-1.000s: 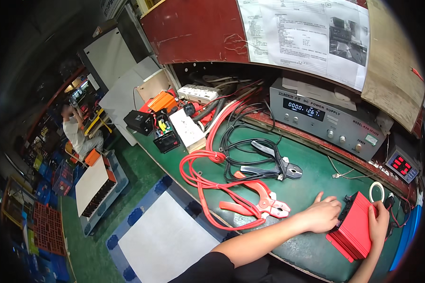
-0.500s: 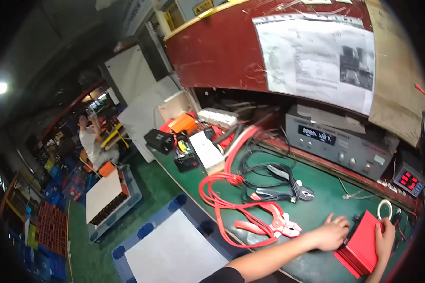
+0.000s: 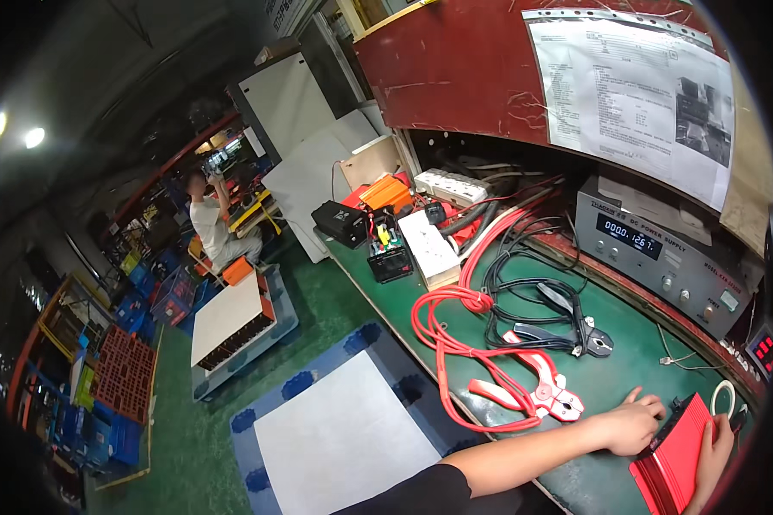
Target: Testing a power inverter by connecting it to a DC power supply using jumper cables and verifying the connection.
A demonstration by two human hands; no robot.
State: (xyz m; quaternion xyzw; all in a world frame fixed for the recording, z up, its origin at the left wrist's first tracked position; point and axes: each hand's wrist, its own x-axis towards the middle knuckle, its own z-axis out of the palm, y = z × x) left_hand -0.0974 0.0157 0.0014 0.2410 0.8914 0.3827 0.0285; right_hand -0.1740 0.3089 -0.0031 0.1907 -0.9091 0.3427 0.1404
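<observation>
A red finned box (image 3: pixel 677 459) lies at the near right corner of the green bench (image 3: pixel 627 378), its lower end past the picture's rim. The left hand (image 3: pixel 631 425) rests on the box's upper left edge, fingers curled over it. The right hand (image 3: pixel 715 451) clasps the box's right side, fingers wrapped round the edge. A white tape ring (image 3: pixel 723 397) stands just beside the right hand, behind the box.

Just left of the left hand lies a red clamp (image 3: pixel 537 390) with its red cable (image 3: pixel 455 330) looped across the bench; a black clamp (image 3: pixel 575 326) and black cable lie behind it. A grey power supply (image 3: pixel 661 257) with a lit blue display stands at the back right, and a small red-digit meter (image 3: pixel 762 350) sits at the right rim. Above, a white printed sheet (image 3: pixel 631 90) in a clear sleeve hangs on a dark red panel (image 3: pixel 455 69). At the far end stand a white oblong box (image 3: pixel 429 249), a white power strip (image 3: pixel 451 184), an orange box (image 3: pixel 385 193) and a black box (image 3: pixel 342 221).

The bench's front edge runs diagonally from upper left down to the forearm. Below it, a white board (image 3: pixel 339 442) lies on a blue pallet on the green floor; further left, a person in white (image 3: pixel 210 227) sits among blue crates (image 3: pixel 159 296).
</observation>
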